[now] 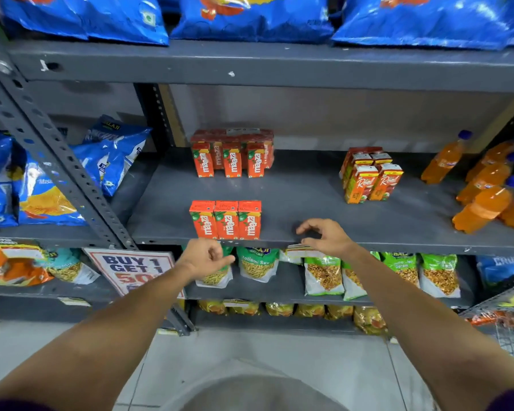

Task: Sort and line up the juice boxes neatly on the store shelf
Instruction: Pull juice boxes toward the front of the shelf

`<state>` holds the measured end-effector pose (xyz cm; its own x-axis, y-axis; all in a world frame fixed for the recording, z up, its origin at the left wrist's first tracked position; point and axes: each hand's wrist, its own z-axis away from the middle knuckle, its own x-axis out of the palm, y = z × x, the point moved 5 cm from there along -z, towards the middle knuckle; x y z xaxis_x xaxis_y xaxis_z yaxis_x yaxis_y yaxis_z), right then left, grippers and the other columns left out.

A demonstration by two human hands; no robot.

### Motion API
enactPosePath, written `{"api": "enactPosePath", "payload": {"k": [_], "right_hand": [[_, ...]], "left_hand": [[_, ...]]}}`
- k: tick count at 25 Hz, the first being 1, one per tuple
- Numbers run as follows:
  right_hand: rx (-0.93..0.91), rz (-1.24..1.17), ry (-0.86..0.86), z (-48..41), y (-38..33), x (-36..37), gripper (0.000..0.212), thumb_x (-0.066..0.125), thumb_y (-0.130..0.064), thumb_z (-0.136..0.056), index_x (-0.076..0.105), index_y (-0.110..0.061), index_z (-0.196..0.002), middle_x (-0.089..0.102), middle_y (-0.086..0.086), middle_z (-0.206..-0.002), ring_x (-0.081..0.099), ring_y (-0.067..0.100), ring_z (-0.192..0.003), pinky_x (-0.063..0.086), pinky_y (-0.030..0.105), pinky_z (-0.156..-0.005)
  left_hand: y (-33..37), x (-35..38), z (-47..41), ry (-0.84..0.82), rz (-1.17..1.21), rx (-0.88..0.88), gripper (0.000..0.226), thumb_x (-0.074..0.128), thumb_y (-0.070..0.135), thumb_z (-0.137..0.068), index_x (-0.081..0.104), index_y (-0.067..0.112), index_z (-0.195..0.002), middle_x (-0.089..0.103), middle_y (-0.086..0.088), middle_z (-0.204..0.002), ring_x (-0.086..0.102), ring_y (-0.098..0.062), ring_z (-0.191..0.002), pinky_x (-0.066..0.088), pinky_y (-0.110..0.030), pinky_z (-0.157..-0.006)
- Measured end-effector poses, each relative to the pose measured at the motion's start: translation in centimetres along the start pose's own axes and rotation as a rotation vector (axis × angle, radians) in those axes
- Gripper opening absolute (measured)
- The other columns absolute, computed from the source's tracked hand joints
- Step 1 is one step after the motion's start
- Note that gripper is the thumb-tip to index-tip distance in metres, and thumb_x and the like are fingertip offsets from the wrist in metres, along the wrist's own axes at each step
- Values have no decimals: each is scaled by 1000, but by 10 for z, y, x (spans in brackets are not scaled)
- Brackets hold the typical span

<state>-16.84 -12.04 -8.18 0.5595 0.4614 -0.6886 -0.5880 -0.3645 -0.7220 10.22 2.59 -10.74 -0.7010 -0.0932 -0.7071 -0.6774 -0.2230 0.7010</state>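
Three red Maaza juice boxes stand side by side at the front edge of the grey shelf. Further back stands a cluster of more Maaza boxes, some in shrink wrap. To the right a group of Real juice boxes stands in short rows. My left hand hovers just below the front row, fingers loosely curled, holding nothing. My right hand is at the shelf's front edge to the right of that row, fingers spread and curved, empty.
Orange soda bottles lie and stand at the shelf's right end. Blue chip bags fill the shelf above and the left bay. Green snack packs hang below, beside a "Buy 1 Get 1" sign. A slotted steel upright stands left.
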Motion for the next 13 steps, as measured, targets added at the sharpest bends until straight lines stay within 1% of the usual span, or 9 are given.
{"api": "enactPosePath", "payload": {"k": [2,5,6,7,9,10,11,12,13], "right_hand": [[41,23,59,19,27,-34,10,71,-8,-78,73,-17,-83,72,-4,-88,67,12,-88,49,23,-82],[136,50,139,36,71,-80,15,71,-13,-80,68,-23,-69,68,-8,-68,62,0,-65,46,23,-68],[173,65,184,37,83,-93,17,71,-17,-80,65,-24,-66,65,-8,-63,59,0,-61,44,22,-67],[211,86,244,35,96,-107,18,72,-23,-80,62,-23,-64,63,-6,-61,58,4,-60,44,23,-67],[321,89,359,28,122,-132,20,73,-30,-79,59,-19,-69,64,0,-68,60,15,-69,49,29,-72],[395,1,388,23,134,-140,21,74,-30,-77,57,-17,-75,65,4,-74,62,19,-72,51,33,-76],[459,-139,397,17,145,-145,25,75,-28,-77,54,-16,-82,65,7,-79,63,22,-69,52,37,-78],[502,-274,392,11,153,-147,31,75,-25,-77,49,-16,-91,64,9,-81,63,22,-62,53,40,-74],[515,-348,390,4,159,-149,38,74,-25,-78,43,-18,-99,63,10,-81,61,21,-56,54,40,-68]], "left_hand": [[42,43,-5,-59,-20,92,41,80,24,-75,48,24,-50,51,10,-50,45,0,-46,40,-17,-54],[102,96,-26,-77,31,167,34,79,25,-75,54,25,-53,54,11,-51,48,1,-45,37,-9,-50],[119,105,-35,-64,47,172,30,79,27,-75,57,25,-55,57,11,-53,50,3,-47,37,-8,-49],[136,113,-46,-42,69,171,27,79,29,-74,59,25,-57,58,11,-53,51,4,-48,38,-8,-50],[162,127,-69,9,112,142,23,78,32,-73,61,26,-59,60,13,-56,52,4,-50,42,-12,-54],[172,134,-82,27,134,115,20,78,33,-73,62,26,-62,62,12,-60,54,3,-54,46,-17,-60],[180,143,-95,35,160,85,17,77,34,-73,65,25,-67,65,11,-67,58,0,-61,50,-23,-67],[187,151,-108,34,186,56,16,78,35,-74,66,24,-75,67,9,-75,62,-7,-72,52,-28,-74],[193,158,-118,26,199,25,22,78,38,-74,66,23,-84,67,7,-84,64,-13,-81,52,-30,-77]]}}
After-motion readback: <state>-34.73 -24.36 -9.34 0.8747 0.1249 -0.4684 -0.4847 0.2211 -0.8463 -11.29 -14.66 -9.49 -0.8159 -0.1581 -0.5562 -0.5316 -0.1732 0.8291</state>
